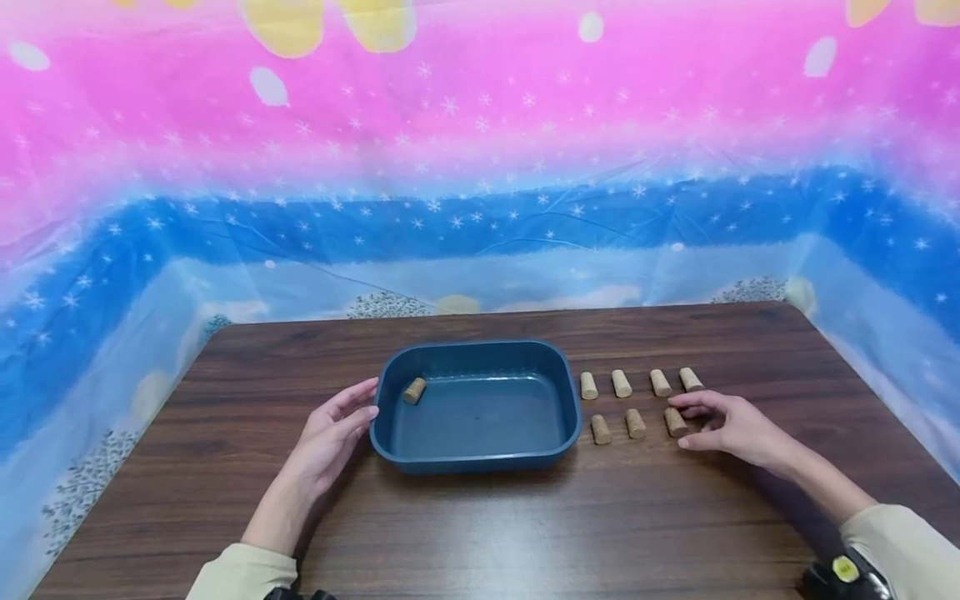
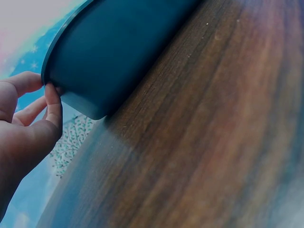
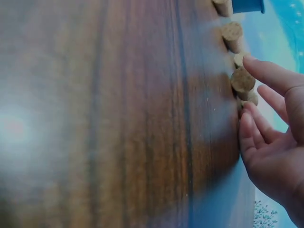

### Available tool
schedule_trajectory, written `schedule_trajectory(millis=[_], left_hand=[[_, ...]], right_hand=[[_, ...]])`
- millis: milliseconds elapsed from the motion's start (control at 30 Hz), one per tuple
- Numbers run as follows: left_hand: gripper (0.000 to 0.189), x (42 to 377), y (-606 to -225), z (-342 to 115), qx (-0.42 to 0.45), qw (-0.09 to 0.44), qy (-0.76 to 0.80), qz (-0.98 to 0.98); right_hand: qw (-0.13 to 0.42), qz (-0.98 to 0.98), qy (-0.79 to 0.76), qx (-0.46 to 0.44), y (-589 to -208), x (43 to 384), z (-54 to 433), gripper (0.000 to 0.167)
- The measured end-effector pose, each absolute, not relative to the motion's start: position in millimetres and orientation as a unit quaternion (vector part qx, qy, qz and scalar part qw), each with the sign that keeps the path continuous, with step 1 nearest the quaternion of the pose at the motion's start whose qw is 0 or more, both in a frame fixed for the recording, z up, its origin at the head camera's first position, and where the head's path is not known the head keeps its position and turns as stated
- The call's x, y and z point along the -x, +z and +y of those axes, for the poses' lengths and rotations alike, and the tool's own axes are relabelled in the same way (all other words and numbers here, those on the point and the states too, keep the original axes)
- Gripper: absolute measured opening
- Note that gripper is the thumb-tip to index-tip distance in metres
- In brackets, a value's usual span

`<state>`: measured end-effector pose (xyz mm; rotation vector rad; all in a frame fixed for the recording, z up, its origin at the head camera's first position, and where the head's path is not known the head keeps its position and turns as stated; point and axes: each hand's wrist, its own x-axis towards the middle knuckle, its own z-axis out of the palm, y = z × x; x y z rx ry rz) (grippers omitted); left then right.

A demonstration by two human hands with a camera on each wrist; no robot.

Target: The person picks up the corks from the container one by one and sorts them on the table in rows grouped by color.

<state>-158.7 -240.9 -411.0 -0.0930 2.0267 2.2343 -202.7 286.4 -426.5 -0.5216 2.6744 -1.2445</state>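
A dark blue rectangular tub (image 1: pixel 476 458) stands on the table with one cork stopper (image 1: pixel 414 391) lying inside, near its left end. My left hand (image 1: pixel 330 437) touches the tub's left rim with its fingertips; in the left wrist view, fingers (image 2: pixel 53 107) meet the rim's edge. To the right of the tub, tapered corks are set out in two rows. My right hand (image 1: pixel 738 429) is at the right end of the front row, thumb and fingers spread around a cork (image 1: pixel 675 422). In the right wrist view, a gap shows between this cork (image 3: pixel 243 81) and the lower fingertips.
Two more corks, a left one (image 1: pixel 601 430) and a middle one (image 1: pixel 635 424), make up the front row. Several paler corks (image 1: pixel 621 383) form the back row. The brown wooden table (image 1: pixel 480 533) ends at a patterned cloth backdrop (image 1: pixel 480 217).
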Motion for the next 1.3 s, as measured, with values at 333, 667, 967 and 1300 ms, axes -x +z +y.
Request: schedule_trajectory(millis=[333, 667, 967, 1300], left_hand=[[0.056, 158.7, -407.2, -238.9, 0.026, 0.068, 0.737, 0.672], [0.055, 157.9, -410.0, -238.3, 0.03, 0.061, 0.743, 0.666], [0.055, 155.3, -409.4, -240.4, 0.037, 0.059, 0.734, 0.675], [0.056, 156.0, -409.1, -239.8, 0.031, 0.06, 0.735, 0.674]], right_hand=[[0.027, 0.911, -0.393, 0.123, -400.4, 185.0, 271.7, 0.05], [0.024, 0.901, -0.397, 0.174, -369.9, 182.6, 218.1, 0.039], [0.024, 0.884, -0.427, 0.19, -362.4, 191.8, 155.7, 0.037], [0.052, 0.865, -0.46, 0.191, -358.3, 209.4, 89.1, 0.04]])
